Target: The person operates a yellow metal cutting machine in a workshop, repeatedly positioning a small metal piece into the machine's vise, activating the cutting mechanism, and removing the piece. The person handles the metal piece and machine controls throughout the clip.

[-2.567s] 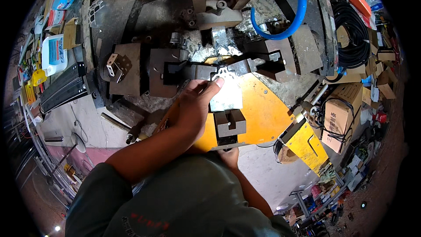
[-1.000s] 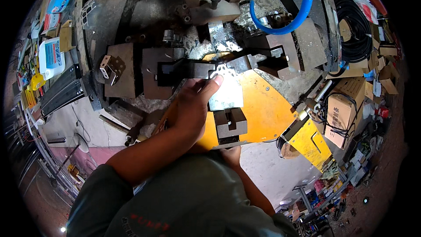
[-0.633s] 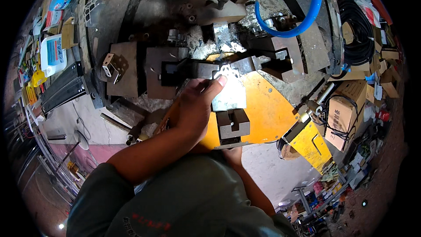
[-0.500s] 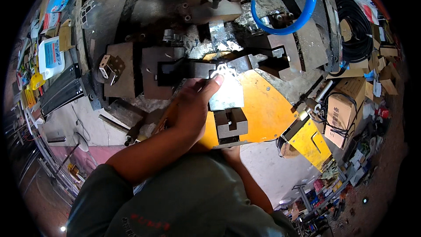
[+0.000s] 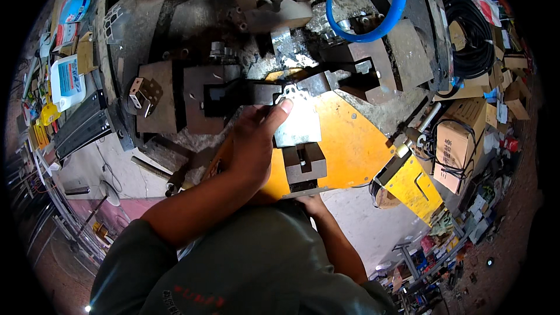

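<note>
My left hand (image 5: pixel 254 143) grips a shiny flat sheet-metal plate (image 5: pixel 298 127), thumb on its upper face and the other fingers mostly hidden. Cutouts mark the plate's far end, which lies by the middle of the machine between a left steel block (image 5: pixel 197 114) and a right steel block (image 5: pixel 382 73). Just nearer to me is a slotted steel block (image 5: pixel 312 168) on the yellow machine plate (image 5: pixel 356 146). My right hand (image 5: pixel 313 203) is low, at the near edge below that block; its fingers are hidden.
A bent metal bracket with holes (image 5: pixel 153 92) rests on the far-left block. A blue hose (image 5: pixel 378 36) curves in from above. At the right are a cardboard box (image 5: pixel 455 149), a black cable coil (image 5: pixel 469 61) and a yellow metal arm (image 5: pixel 411 189). A white jug (image 5: pixel 67 84) stands left.
The whole view has shifted slightly. My left hand keeps its grip on the metal plate, in nearly the same place by the machine. A little more of my right hand shows.
</note>
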Demonstrator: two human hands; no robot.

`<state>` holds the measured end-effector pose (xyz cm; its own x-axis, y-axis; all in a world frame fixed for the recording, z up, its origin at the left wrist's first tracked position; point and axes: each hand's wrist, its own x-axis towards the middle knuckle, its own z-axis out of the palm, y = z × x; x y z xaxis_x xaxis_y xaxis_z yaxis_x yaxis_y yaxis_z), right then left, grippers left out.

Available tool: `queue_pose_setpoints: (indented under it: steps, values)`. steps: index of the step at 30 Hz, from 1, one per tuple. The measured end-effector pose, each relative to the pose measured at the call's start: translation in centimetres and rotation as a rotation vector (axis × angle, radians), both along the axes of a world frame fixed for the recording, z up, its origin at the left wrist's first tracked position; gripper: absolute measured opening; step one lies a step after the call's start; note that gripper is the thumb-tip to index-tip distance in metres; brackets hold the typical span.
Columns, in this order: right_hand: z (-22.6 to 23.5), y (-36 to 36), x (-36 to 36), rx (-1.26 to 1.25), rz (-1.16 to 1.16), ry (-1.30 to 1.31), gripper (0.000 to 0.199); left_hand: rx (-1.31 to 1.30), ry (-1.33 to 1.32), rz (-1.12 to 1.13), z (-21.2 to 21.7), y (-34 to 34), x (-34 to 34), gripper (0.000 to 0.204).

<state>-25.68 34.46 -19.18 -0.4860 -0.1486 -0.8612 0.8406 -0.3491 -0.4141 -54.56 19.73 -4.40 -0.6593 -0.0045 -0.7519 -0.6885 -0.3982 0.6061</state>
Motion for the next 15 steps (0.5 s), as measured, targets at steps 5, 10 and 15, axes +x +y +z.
queue_pose_setpoints:
  steps: [5, 10, 15]
  values:
    - [1.0, -0.7, -0.8, 0.27, 0.103, 0.052, 0.041, 0.008, -0.015, -0.001, -0.5, -0.2, 0.2, 0.03]
    - [3.3, -2.1, -2.9, 0.342, 0.018, 0.14, 0.044, 0.031, -0.028, 0.009, -0.4, -0.2, 0.1, 0.026]
    - [3.4, -0.9, -2.7, 0.321, 0.203, 0.162, 0.048, 0.073, 0.014, 0.039, -0.9, -0.2, 0.3, 0.023]
